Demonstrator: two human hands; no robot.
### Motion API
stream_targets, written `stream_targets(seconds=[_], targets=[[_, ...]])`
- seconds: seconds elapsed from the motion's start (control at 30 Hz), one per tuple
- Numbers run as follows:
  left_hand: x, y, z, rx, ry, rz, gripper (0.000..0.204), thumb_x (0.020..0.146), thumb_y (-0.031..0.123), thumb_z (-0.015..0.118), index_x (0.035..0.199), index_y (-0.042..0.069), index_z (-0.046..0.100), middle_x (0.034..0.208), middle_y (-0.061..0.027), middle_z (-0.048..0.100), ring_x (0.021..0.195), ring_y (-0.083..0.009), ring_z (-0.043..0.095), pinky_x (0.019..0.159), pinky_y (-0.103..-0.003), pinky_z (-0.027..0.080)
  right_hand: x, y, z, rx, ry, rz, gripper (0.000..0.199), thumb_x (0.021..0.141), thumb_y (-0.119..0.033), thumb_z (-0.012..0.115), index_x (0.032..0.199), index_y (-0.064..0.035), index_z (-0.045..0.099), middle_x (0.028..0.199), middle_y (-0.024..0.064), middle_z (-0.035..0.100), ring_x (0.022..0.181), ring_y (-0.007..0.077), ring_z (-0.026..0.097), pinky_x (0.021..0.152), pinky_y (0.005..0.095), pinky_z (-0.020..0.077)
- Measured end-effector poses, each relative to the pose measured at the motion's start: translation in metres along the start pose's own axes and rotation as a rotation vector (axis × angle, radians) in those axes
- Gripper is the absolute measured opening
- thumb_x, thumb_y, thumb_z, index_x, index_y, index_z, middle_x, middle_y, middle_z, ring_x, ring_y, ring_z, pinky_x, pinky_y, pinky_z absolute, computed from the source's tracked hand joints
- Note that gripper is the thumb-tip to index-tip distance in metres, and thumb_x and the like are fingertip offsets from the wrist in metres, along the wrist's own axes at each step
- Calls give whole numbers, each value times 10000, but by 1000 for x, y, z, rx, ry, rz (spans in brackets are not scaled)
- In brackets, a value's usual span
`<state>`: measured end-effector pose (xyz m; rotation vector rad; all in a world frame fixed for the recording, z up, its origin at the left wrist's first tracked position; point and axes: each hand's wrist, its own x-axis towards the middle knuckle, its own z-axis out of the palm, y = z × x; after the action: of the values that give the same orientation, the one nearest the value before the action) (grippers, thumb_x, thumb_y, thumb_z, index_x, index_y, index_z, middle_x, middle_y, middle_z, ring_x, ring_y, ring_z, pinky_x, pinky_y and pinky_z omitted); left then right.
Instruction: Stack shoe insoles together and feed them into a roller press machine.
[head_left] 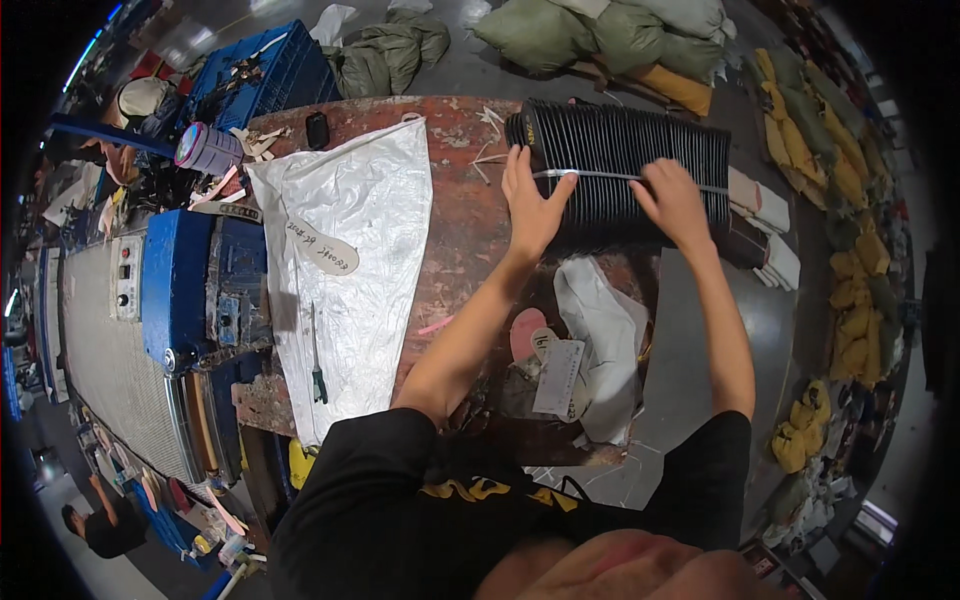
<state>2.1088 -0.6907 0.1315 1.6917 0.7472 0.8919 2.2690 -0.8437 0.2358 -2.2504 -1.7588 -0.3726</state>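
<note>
At upper centre-right, a black stack [625, 135] is crossed by a strap [605, 176]. Its left end is touched by the spread left hand [538, 208]; the right hand [676, 203] is curled at the strap, grip unclear.

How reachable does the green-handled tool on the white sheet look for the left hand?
Likely yes: the green-handled tool lies uncovered on the white sheet, though the left hand would first have to leave the black stack.
</note>
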Motion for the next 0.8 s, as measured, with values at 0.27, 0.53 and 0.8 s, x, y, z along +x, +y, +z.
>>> stream_targets(seconds=[0.27,0.53,0.8], targets=[[2,-40,-14,-717,-204,-503,522,969,403,553,1298,5,477,1166,-97,549,1057,-151,509,949,-276,397,42,-28,-32,-79,174,38,469,830,-349,725,564,-67,462,494,105,488,430,299,517,423,391,377],[-29,9,-57,-765,-278,-546,581,982,380,547,1361,-36,402,1224,-110,550,1120,-153,511,976,-267,398,36,-69,-69,8,222,140,468,809,-258,761,554,-32,441,486,137,410,405,304,448,420,374,334],[-126,28,-189,-1110,-399,-528,631,994,410,501,1426,-4,300,1327,-101,481,1191,-159,473,1024,-291,374,6,-171,-130,120,321,4,469,782,-71,772,527,-46,379,454,57,329,377,151,301,399,311,224]])
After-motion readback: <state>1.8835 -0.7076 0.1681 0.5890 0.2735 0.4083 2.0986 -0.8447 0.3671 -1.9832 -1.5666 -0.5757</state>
